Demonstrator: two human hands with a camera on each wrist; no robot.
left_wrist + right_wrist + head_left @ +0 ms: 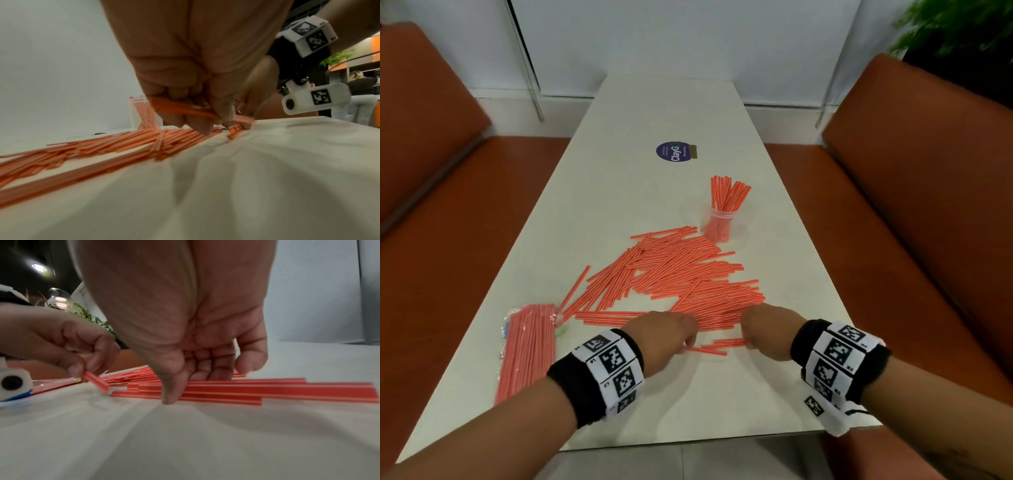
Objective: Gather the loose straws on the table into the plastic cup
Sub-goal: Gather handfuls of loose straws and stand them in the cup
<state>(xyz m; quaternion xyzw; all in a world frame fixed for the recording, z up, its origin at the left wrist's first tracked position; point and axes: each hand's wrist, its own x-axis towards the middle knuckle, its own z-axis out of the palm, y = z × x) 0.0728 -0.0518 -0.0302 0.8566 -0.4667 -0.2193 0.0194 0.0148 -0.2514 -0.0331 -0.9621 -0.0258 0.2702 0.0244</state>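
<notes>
You have one plastic cup (717, 221) standing upright past the far right of the pile, filled with a bundle of red-and-white straws that fan out above its rim. One sealed packet of straws (525, 353) lies flat at the table's (722, 394) left edge. The loose straws (674, 284), too many to count, sprawl mid-table. Your left hand (664, 337) pinches a few straws in curled fingers; your right hand (767, 330) cups downward, fingertips and thumb touching the nearest straws.
</notes>
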